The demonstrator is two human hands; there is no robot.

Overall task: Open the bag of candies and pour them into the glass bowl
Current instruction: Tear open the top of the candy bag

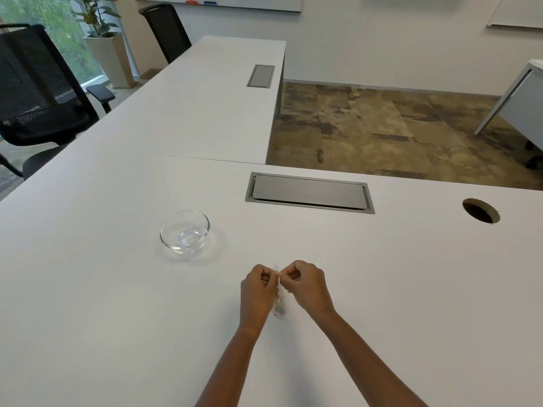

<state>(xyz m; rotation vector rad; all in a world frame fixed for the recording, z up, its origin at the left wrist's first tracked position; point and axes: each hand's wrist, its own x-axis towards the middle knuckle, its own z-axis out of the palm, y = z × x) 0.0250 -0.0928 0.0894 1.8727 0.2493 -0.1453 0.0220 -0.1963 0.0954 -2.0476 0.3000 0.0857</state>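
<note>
Both forearms come in from the bottom edge and meet over the white table (pixel 382 289). My left hand (pixel 256 292) and right hand (pixel 305 287) are curled into loose fists, knuckles almost touching. Each one has thumb and forefinger pinched on the top edge of the bag of candies (pixel 279 302), one hand on each side of it.

The bag is clear plastic, seen edge-on, so it reads as a thin vertical strip between the two hands. It hangs down from the pinch points. Coloured candies (pink and yellowish, mostly blurred) sit bunched at its bottom, just below my left-hand fingers (pixel 266 279). I can't tell if the bag bottom touches the table or if the seal has parted.

Up and left of the fingers, well apart from them, is the glass bowl (pixel 185 232). It stands upright on the table with nothing in it.

Beyond the fingers and a little to the right is a grey cable hatch (pixel 308 193), lid down, set flush in the table. Farther right is a round cable hole (pixel 481 214).

Behind that, a second white desk (pixel 205 98) runs away from me. Black mesh chairs (pixel 38 92) stand left of it, with a potted plant (pixel 100 22) by the window.
</note>
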